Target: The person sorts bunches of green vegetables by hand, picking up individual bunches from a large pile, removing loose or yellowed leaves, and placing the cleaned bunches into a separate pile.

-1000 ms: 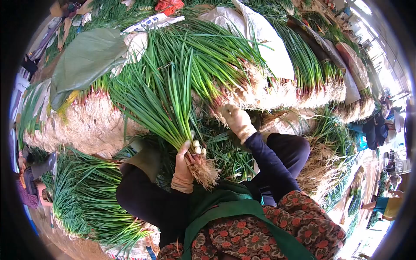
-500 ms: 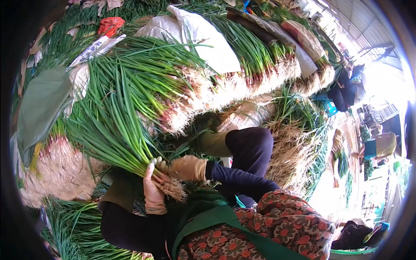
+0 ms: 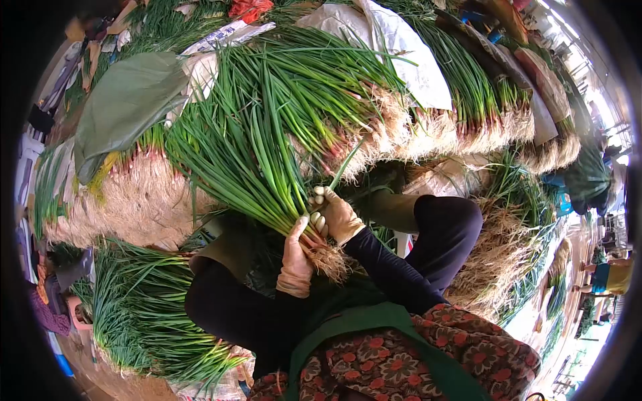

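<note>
Left hand (image 3: 296,257) fingers clamped round the fat bundle of long green scallions with pale roots (image 3: 267,167), held above my lap. Right hand (image 3: 336,215) pinches one stalk against it. Bundle looks near full; not tied yet.

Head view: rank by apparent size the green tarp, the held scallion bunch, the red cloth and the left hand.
1. held scallion bunch
2. green tarp
3. left hand; it is nearer the camera, so this rank is unsure.
4. red cloth, cut by the frame edge
</note>
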Motion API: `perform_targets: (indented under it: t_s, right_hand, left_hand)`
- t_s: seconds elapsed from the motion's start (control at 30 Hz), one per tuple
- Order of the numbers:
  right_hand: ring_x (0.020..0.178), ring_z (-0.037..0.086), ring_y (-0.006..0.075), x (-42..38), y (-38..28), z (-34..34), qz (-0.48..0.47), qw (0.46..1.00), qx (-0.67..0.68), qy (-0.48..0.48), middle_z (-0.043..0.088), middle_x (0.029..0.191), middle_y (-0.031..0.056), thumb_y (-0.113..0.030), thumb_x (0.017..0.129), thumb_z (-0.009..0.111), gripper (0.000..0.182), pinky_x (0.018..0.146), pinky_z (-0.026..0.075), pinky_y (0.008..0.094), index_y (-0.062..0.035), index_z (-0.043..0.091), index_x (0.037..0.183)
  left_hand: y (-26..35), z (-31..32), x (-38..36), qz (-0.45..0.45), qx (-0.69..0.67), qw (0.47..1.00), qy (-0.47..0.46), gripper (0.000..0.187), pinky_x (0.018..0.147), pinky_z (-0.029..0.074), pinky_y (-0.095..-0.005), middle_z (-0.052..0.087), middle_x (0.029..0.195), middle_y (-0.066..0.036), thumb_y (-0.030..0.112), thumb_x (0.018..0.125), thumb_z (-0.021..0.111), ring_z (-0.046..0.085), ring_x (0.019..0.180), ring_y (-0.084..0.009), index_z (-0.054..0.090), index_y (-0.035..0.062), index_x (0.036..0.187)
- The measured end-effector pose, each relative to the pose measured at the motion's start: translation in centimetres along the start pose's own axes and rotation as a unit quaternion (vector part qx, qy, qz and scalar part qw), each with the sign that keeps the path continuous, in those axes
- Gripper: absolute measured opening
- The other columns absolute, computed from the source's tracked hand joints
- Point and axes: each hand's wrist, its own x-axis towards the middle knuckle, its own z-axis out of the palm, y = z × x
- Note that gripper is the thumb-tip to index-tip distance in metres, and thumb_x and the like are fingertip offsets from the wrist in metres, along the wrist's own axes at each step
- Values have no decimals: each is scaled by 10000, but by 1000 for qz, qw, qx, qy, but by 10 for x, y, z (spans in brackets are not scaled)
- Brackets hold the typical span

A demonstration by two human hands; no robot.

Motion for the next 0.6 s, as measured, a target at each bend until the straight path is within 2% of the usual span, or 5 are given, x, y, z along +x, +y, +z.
perform_targets:
  t_s: [0.13, 0.2, 0.3, 0.43, 0.6]
  right_hand:
    - [422, 236, 76, 12, -13, 13, 93, 990, 11, -101, 259, 507, -82, -268, 982, 380, 242, 376, 216, 238, -106, 493, 842]
    - [464, 440, 113, 34, -12, -3, -56, 939, -338, -40, 484, 576, -20, -285, 966, 420, 277, 405, 370, 277, -57, 571, 920]
    - [976, 585, 334, 85, 5, -105, -270, 375, -864, -198, 614, 1015, 160, -211, 859, 519, 190, 870, 473, 363, -102, 630, 967]
    - [990, 597, 337, 31, -45, -22, -273, 506, -818, -11, 620, 1081, 164, -306, 821, 603, 440, 882, 469, 397, -130, 550, 1221]
    - [830, 632, 328, 72, -64, -2, -206, 431, -863, 165, 657, 898, 166, -374, 852, 556, 332, 716, 495, 420, -100, 631, 1025]
  left_hand:
    - [9, -9, -5, 21, 87, 988, -129, 294, 578, 527, -324, 620, 784, -117, 258, 904, 517, 599, 592, -200, 565, -11, 1012]
    - [17, -22, -6, 25, 83, 982, -167, 321, 509, 481, -336, 568, 668, -118, 301, 908, 494, 543, 528, -209, 559, -11, 944]
    - [35, -16, -15, 41, -72, 973, -216, 283, 616, 496, -350, 576, 739, -136, 242, 933, 438, 530, 550, -215, 521, 9, 1070]
    - [36, 22, -21, 79, -79, 984, -137, 328, 655, 514, -351, 594, 815, -90, 288, 930, 483, 560, 636, -173, 518, 27, 1124]
    - [25, -10, -1, -33, -33, 992, -118, 268, 775, 536, -390, 606, 878, -58, 198, 899, 558, 595, 769, -190, 559, 14, 1094]
